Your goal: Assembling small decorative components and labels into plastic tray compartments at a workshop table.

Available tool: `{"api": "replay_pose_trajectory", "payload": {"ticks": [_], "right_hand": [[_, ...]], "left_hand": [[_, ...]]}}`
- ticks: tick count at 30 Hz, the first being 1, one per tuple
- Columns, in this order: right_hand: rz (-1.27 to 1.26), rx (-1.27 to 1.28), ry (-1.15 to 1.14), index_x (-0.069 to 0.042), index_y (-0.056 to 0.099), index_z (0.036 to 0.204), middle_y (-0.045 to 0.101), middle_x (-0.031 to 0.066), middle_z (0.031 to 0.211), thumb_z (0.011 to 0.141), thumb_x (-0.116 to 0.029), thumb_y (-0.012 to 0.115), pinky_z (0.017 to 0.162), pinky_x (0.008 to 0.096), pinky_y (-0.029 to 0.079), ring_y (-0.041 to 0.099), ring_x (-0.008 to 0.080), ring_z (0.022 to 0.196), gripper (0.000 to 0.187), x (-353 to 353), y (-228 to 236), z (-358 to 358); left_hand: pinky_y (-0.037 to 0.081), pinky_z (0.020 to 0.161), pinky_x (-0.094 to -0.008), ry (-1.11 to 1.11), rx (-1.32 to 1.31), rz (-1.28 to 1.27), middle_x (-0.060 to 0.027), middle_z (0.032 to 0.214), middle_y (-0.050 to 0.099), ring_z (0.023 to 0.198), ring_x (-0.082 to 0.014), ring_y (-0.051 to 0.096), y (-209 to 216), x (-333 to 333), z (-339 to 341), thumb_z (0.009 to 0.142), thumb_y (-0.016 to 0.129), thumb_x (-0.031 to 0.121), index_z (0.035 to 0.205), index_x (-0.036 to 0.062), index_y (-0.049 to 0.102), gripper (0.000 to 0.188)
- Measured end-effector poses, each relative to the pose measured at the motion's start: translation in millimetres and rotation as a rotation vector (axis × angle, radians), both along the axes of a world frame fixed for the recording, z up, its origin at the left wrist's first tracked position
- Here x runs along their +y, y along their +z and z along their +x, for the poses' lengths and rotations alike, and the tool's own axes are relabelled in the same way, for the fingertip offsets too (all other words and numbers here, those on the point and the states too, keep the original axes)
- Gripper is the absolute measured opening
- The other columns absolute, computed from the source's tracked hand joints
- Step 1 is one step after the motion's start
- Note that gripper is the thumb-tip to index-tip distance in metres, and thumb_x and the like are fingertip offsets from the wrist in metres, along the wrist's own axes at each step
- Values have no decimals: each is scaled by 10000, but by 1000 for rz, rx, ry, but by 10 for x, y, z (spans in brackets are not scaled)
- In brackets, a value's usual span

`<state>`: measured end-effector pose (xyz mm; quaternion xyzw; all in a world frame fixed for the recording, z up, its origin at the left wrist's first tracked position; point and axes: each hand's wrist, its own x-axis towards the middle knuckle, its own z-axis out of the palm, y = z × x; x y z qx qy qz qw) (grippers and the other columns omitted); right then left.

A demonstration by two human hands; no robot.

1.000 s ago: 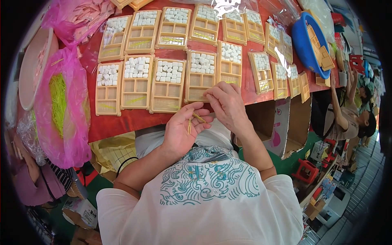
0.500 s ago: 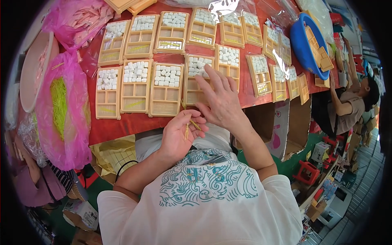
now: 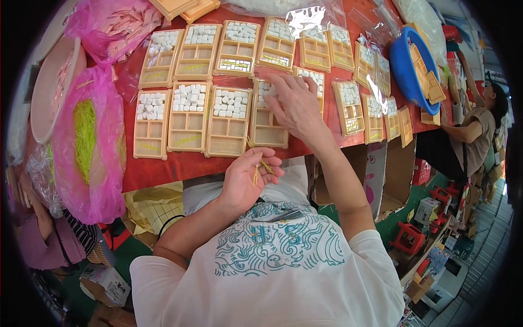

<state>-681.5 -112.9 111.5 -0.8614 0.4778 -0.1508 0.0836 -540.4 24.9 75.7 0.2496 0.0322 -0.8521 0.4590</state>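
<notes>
My left hand (image 3: 248,177) is palm up at the table's front edge, fingers curled around a few thin yellow-green sticks (image 3: 266,166). My right hand (image 3: 298,106) reaches over a tan compartment tray (image 3: 271,137), fingers apart at its white blocks (image 3: 265,90); the hand hides part of that tray and of the one behind it. The front compartments of this tray show no sticks. To its left stands a similar tray (image 3: 226,143) with white blocks in its back compartment. Another tray (image 3: 186,124) beyond holds white blocks and yellow-green sticks.
Several similar trays fill the red table (image 3: 150,174). At left lie a pink bag of yellow-green sticks (image 3: 84,139), a bag of pale pink strips (image 3: 117,27) and a pale basin (image 3: 49,103). A blue basin (image 3: 400,71) holds trays. A co-worker (image 3: 474,128) is at right.
My right hand has moved away from my left hand, farther back over the tray, uncovering its front compartments. My left hand keeps its hold on the sticks. The whole view has shifted slightly.
</notes>
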Motion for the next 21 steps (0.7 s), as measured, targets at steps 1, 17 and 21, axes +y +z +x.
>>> {"api": "replay_pose_trajectory", "payload": {"ticks": [1, 17, 21], "right_hand": [[23, 28, -7, -80, 519, 1236, 593, 91, 1051, 846, -212, 601, 949, 460, 343, 554, 261, 1003, 420, -10, -6, -21], [587, -680, -129, -33, 631, 1144, 576, -19, 912, 890, -137, 583, 835, 240, 405, 532, 83, 854, 279, -166, 114, -246], [703, -853, -230, -16, 649, 1107, 599, -29, 854, 880, -124, 572, 770, 224, 410, 503, 60, 787, 263, -336, 200, -376]], "left_hand": [[498, 730, -376, 6, -1, 5, -151, 989, 626, 846, -265, 615, -1, -7, -6, 961, 422, 205, 1095, 1, 545, 273], [493, 734, -370, -24, -51, -50, -150, 993, 625, 836, -249, 612, -23, 3, 0, 959, 416, 215, 1085, 3, 549, 280], [496, 722, -366, -29, -45, -43, -156, 974, 627, 831, -251, 618, -20, 18, 27, 956, 422, 207, 1073, 2, 550, 269]]}}
